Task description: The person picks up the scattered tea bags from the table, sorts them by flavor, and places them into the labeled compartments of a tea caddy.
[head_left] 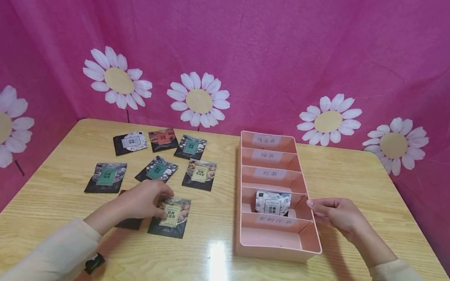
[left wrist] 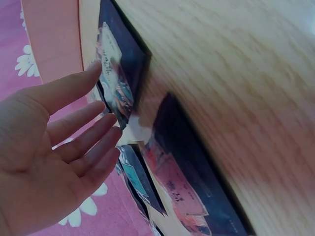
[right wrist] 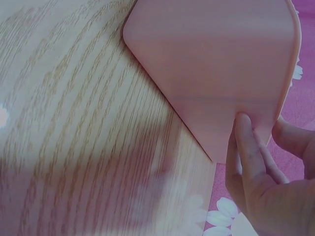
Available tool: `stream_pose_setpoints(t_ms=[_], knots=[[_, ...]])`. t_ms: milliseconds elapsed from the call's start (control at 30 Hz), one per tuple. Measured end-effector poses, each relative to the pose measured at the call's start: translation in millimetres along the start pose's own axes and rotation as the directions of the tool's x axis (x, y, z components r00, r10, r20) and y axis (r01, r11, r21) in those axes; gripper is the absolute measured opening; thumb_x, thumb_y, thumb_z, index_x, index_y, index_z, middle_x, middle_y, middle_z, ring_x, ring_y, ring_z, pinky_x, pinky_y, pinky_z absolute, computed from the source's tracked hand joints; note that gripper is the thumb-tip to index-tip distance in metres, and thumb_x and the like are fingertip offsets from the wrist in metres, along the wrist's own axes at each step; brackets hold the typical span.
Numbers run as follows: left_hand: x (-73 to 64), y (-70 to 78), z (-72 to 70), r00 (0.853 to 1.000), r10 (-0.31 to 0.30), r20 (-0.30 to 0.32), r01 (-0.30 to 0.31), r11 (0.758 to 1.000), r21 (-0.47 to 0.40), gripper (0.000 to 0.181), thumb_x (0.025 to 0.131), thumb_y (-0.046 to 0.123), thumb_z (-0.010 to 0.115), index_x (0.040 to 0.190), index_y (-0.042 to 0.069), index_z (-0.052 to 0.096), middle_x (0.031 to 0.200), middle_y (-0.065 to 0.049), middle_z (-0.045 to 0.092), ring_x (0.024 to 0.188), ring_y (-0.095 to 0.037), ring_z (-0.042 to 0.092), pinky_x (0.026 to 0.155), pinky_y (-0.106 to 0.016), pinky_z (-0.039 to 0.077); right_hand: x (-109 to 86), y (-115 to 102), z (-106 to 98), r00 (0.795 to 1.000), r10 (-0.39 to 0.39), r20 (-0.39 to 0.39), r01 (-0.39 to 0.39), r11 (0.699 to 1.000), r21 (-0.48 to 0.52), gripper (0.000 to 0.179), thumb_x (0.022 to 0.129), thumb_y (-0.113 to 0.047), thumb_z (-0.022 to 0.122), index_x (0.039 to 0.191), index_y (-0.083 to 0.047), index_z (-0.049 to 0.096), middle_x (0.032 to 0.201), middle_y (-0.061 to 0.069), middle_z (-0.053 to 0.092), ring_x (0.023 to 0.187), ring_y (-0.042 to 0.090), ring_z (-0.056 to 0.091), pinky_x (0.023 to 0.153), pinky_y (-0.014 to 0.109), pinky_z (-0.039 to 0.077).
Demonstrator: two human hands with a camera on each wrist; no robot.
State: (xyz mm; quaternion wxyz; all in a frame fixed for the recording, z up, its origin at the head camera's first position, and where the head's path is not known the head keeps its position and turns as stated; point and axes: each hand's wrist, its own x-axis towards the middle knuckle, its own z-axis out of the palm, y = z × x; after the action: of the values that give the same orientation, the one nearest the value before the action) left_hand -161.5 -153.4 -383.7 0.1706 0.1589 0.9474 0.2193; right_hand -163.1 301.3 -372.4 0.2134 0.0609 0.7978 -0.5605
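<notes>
My left hand (head_left: 143, 203) reaches over a tea packet (head_left: 169, 225) with a yellow label and dark lower edge, lying on the table. In the left wrist view its fingers are slightly bent and spread, the thumb tip right at the yellow-label packet (left wrist: 125, 59). A red-label packet (left wrist: 179, 187) lies partly hidden under the wrist in the head view. My right hand (head_left: 337, 214) holds the right rim of a pink divided box (head_left: 275, 254), thumb at the rim and fingers against the outer wall (right wrist: 211, 64). A white tea packet (head_left: 272, 203) stands in the box's second compartment from the front.
Several more packets lie left of the box: a white one (head_left: 131, 143), a red one (head_left: 163, 139), green-label ones (head_left: 106, 176) and another yellow-label one (head_left: 199, 174). Paper labels mark the box dividers. A pink flowered curtain (head_left: 235, 33) hangs behind the wooden table (head_left: 196, 273).
</notes>
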Motion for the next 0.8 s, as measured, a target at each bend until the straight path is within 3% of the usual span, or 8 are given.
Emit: stream_pose_setpoints(t_ms=[167,533,800], knots=[[1.3,-2.4,5.1,0.999,-0.031,0.015,0.030,0.999,0.019,0.046,0.074,0.016,0.082,0.117,0.007,0.066,0.110,-0.005,0.067,0.087,-0.015,0.055,0.085,-0.038,0.052,-0.5,0.8,0.2,1.000,0.004,-0.003,-0.004,1.000,-0.018,0.048,0.091,-0.022,0.066,0.118,0.017,0.058,0.085,-0.013,0.071,0.079,-0.005,0.065,0.075,0.018,0.057],[1.3,2.5,5.8,1.000,0.003,-0.023,-0.001,0.997,0.076,0.042,0.073,0.016,0.083,0.111,0.008,0.067,0.103,-0.004,0.066,0.088,-0.015,0.054,0.088,-0.039,0.052,-0.5,-0.7,0.0,1.000,0.003,-0.003,-0.003,0.999,-0.039,0.054,0.092,-0.023,0.065,0.122,0.020,0.053,0.089,-0.012,0.072,0.081,-0.004,0.065,0.077,0.019,0.057],[4.7,3.3,6.8,0.999,0.034,-0.029,-0.034,0.999,-0.005,0.029,0.073,0.014,0.082,0.097,0.011,0.066,0.091,0.000,0.062,0.081,-0.015,0.050,0.077,-0.033,0.047,-0.7,-0.9,-1.5,1.000,0.019,-0.003,-0.019,0.997,-0.075,0.055,0.092,-0.026,0.065,0.123,0.018,0.053,0.093,-0.009,0.072,0.083,-0.001,0.067,0.079,0.024,0.058]])
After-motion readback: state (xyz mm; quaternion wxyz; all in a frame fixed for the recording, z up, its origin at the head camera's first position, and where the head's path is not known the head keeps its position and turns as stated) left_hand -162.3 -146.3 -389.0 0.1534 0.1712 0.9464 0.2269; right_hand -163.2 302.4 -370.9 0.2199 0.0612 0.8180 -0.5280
